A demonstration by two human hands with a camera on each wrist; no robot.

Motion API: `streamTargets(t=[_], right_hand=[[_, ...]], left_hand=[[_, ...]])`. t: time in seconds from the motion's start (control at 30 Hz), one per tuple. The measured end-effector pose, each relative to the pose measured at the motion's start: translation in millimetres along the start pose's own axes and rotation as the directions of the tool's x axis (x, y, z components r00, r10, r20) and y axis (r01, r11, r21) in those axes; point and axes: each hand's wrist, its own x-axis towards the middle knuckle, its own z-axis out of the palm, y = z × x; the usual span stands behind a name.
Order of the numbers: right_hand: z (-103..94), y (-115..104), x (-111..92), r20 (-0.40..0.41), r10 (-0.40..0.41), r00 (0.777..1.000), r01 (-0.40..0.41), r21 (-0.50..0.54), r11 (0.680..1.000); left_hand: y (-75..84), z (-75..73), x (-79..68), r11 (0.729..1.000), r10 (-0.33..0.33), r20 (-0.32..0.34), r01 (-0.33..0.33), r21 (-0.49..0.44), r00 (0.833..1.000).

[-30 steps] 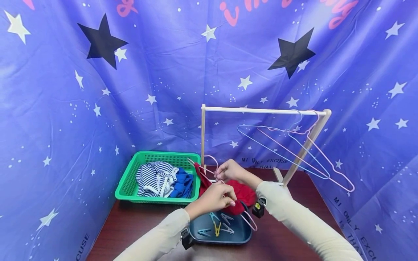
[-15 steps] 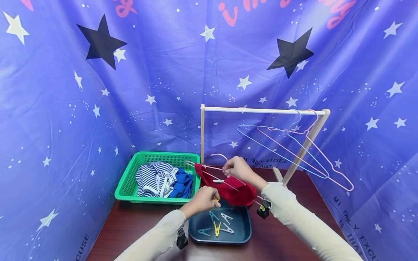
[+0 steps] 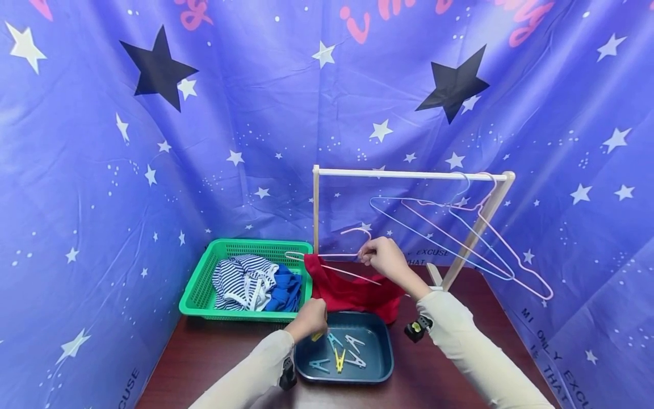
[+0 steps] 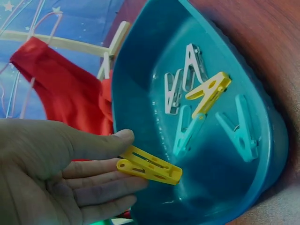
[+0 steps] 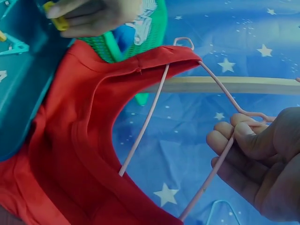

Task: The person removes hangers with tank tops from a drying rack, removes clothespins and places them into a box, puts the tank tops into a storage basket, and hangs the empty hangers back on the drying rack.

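My left hand (image 3: 309, 318) pinches a yellow clothespin (image 4: 150, 168) between thumb and forefinger over the left side of a dark blue-green tray (image 3: 377, 346). Several loose clothespins, among them a yellow one (image 3: 339, 360), lie in that tray. With thumb and fingers, my right hand (image 3: 387, 258) holds a pink wire hanger (image 5: 206, 180) just below its hook. A red sleeveless top (image 3: 352, 292) hangs from the hanger, one strap over its left arm; its lower part droops behind the tray. The hanger's right end is hidden in the head view.
Left of the hands stands a green basket (image 3: 196, 309) with striped and blue clothes (image 3: 283, 289). Behind is a wooden rack (image 3: 409, 175); a blue hanger (image 3: 403, 221) and a pink hanger (image 3: 536, 278) hang at its right end. Starry cloth encloses the brown table (image 3: 174, 363).
My left hand has come away from the red top, down and left over the tray with the yellow clothespin. My right hand has moved right and slightly up, bringing the hanger along.
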Motion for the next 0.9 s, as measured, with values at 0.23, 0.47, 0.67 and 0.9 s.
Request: streamTargets(t=[0.23,0.47,0.67,0.9], right_hand=[[-12.1,-0.6,-1.8,-0.087,-0.022,0.996,0.023,0.011,1.0],[-16.8,-0.3,-3.4,-0.112,-0.022,0.993,0.03,0.068,0.997],[-16.7,1.5,-4.1,-0.106,-0.034,0.994,0.042,0.076,0.996],[-19.2,4.5,-8.0,-0.123,-0.048,0.991,0.058,0.08,0.995]], left_hand=[[2.4,7.7,-0.8,0.99,-0.071,-0.007,0.071,0.118,0.997],[0.1,16.5,-1.5,0.98,-0.11,0.007,0.108,0.165,0.994],[-3.0,20.3,-0.9,0.974,-0.16,0.038,0.152,0.17,0.986],[-3.3,24.8,-2.0,0.965,-0.195,0.049,0.183,0.188,0.98]])
